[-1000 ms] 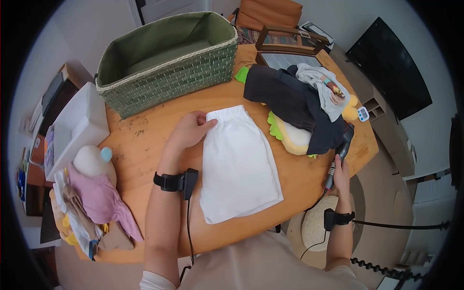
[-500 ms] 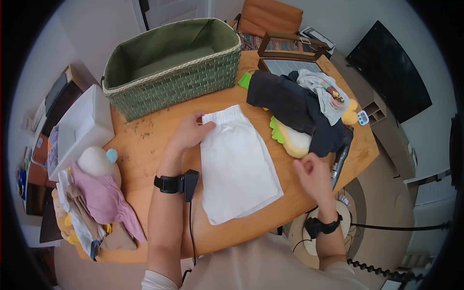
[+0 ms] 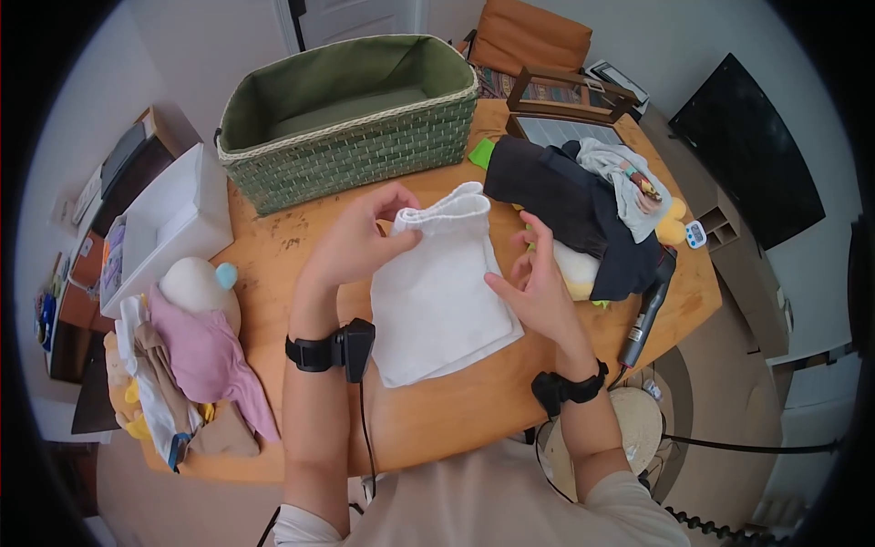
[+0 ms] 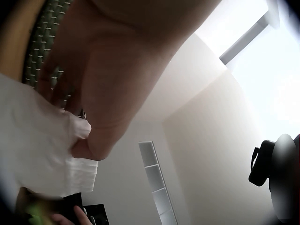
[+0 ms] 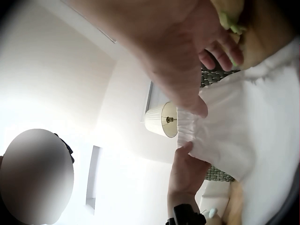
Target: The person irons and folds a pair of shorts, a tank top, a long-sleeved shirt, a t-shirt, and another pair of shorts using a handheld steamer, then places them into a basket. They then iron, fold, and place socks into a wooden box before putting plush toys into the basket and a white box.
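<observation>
The 2 hands [image 3: 362,235] are apart, both on the person's side of the green basket [image 3: 365,155]. The left hand [image 3: 362,235], its forearm reaching forward, pinches the raised waistband [image 3: 447,215] of the white shorts [image 3: 437,305], which lie nearer the person than the basket. The right hand [image 3: 544,296] is open, fingers bent slightly, beside the shorts; I cannot tell if it touches.

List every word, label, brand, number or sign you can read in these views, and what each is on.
No text can be read.
Small white-and-blue device: display too small to read.
Dark handheld tool: pale label markings too small to read.
Light grey cloth: printed patch, no lettering legible.
</observation>
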### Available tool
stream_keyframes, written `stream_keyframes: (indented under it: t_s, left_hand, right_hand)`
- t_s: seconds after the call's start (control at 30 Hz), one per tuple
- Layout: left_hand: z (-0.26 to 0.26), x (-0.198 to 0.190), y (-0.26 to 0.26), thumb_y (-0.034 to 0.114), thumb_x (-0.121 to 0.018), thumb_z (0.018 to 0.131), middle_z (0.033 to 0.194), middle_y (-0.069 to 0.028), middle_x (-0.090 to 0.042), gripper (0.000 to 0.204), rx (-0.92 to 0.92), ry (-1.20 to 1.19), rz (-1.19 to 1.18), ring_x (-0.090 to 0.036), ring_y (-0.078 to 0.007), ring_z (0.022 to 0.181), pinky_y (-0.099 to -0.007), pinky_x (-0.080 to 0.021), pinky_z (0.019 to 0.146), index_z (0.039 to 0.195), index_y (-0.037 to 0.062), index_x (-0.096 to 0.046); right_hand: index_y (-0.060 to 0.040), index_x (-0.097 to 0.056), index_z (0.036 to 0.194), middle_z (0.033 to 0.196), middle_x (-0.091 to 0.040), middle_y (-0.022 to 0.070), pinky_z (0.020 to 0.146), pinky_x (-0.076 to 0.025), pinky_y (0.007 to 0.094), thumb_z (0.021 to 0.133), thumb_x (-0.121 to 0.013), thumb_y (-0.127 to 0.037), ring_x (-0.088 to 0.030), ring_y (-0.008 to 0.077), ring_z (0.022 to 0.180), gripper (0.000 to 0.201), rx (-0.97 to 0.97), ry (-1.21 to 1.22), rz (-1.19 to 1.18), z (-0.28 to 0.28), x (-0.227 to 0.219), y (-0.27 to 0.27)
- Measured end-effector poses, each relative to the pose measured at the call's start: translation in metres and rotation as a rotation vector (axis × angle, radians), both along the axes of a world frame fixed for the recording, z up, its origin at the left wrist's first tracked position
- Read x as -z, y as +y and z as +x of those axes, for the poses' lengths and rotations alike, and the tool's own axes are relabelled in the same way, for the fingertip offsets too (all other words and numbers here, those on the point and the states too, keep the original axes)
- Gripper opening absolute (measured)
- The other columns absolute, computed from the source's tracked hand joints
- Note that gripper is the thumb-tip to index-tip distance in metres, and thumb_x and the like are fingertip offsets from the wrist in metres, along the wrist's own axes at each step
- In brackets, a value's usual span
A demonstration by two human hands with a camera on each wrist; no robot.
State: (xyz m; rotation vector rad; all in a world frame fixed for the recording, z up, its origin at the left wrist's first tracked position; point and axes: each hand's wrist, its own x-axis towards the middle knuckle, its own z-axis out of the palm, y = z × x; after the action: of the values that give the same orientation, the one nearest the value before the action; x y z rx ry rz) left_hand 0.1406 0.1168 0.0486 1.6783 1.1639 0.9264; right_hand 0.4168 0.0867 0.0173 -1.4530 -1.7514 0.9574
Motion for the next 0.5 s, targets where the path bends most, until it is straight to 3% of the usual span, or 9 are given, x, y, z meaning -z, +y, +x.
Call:
stream_keyframes:
  t_s: [0.07,0.1,0.17,0.23,0.3,0.37,0.4,0.47,0.5]
  left_hand:
    - [0.003,-0.014,-0.012,0.008,-0.072,0.082,0.097,0.0042,-0.066,0.024,0.069,0.072,0.004,-0.062,-0.0071,0.091,-0.0263,-0.046,0.078,0.104,0.0082,-0.063]
    - [0.003,-0.019,-0.016,0.009,-0.074,0.08,0.097,0.0045,-0.066,0.026,0.143,0.142,0.01,-0.062,-0.0084,0.092,-0.0277,-0.046,0.08,0.104,0.0091,-0.063]
    - [0.002,-0.023,-0.02,0.01,-0.075,0.076,0.098,0.0046,-0.066,0.03,0.224,0.117,-0.021,-0.062,-0.0103,0.094,-0.0288,-0.046,0.08,0.104,0.0111,-0.064]
    - [0.006,-0.028,-0.027,0.004,-0.075,0.074,0.094,-0.0038,-0.066,0.031,0.349,0.205,-0.01,-0.063,-0.0168,0.095,-0.0313,-0.052,0.077,0.102,0.0063,-0.063]
    - [0.009,-0.025,-0.028,0.004,-0.075,0.073,0.094,-0.0047,-0.066,0.032,0.396,0.258,-0.037,-0.063,-0.0178,0.096,-0.0319,-0.052,0.077,0.102,0.0062,-0.063]
    - [0.011,-0.02,-0.029,0.003,-0.075,0.072,0.095,-0.0055,-0.067,0.033,0.449,0.316,-0.063,-0.063,-0.0189,0.097,-0.0325,-0.052,0.078,0.102,0.0062,-0.063]
    - [0.013,-0.017,-0.029,0.007,-0.078,0.073,0.095,-0.006,-0.067,0.033,0.516,0.336,-0.129,-0.064,-0.019,0.095,-0.0329,-0.052,0.078,0.102,0.0064,-0.063]
    - [0.017,-0.013,-0.028,0.011,-0.08,0.074,0.096,-0.0065,-0.067,0.033,0.584,0.355,-0.197,-0.064,-0.0191,0.094,-0.0333,-0.052,0.078,0.103,0.0067,-0.064]
    - [0.019,-0.011,-0.028,0.018,-0.082,0.077,0.095,-0.0067,-0.068,0.034,0.619,0.314,-0.284,-0.064,-0.0194,0.091,-0.033,-0.053,0.078,0.104,0.0073,-0.065]
  right_hand:
    - [-0.0048,-0.02,0.157,0.139,-0.051,0.019,0.104,-0.045,0.0416,0.08,-0.08,-0.015,-0.056,0.0282,0.122,0.098,-0.066,0.033,0.347,-0.004,0.012,0.006]
    - [-0.0048,-0.02,0.157,0.139,-0.051,0.019,0.104,-0.045,0.0416,0.08,-0.08,-0.015,-0.056,0.0282,0.122,0.098,-0.068,0.033,0.343,-0.005,0.017,0.008]
    - [-0.006,-0.02,0.16,0.149,-0.044,0.0208,0.118,-0.031,0.0467,0.077,-0.076,-0.009,-0.037,0.0347,0.144,0.101,-0.159,0.209,0.457,-0.004,0.025,0.013]
    - [-0.0047,-0.032,0.153,0.146,-0.049,0.0201,0.118,-0.031,0.046,0.075,-0.074,-0.007,-0.039,0.0349,0.142,0.089,-0.218,0.259,0.47,-0.001,0.03,0.016]
    - [-0.0035,-0.044,0.147,0.143,-0.053,0.0195,0.118,-0.032,0.0454,0.073,-0.071,-0.005,-0.042,0.0352,0.141,0.079,-0.273,0.313,0.481,0.004,0.037,0.02]
    - [-0.0038,-0.065,0.113,0.121,-0.067,0.0145,0.113,-0.038,0.0441,0.071,-0.068,-0.006,-0.055,0.0346,0.128,0.042,-0.49,0.362,0.433,0.01,0.042,0.026]
    - [-0.0038,-0.065,0.113,0.121,-0.067,0.0145,0.113,-0.038,0.0441,0.071,-0.068,-0.006,-0.055,0.0346,0.128,0.042,-0.486,0.365,0.429,0.013,0.043,0.024]
    - [-0.0053,-0.065,0.088,0.096,-0.072,0.0092,0.099,-0.046,0.0398,0.071,-0.067,-0.006,-0.066,0.0306,0.107,0.017,-0.544,0.353,0.231,0.017,0.037,0.018]
    - [-0.0053,-0.065,0.088,0.096,-0.072,0.0092,0.099,-0.046,0.0398,0.071,-0.067,-0.006,-0.066,0.0306,0.107,0.017,-0.542,0.355,0.227,0.018,0.033,0.017]
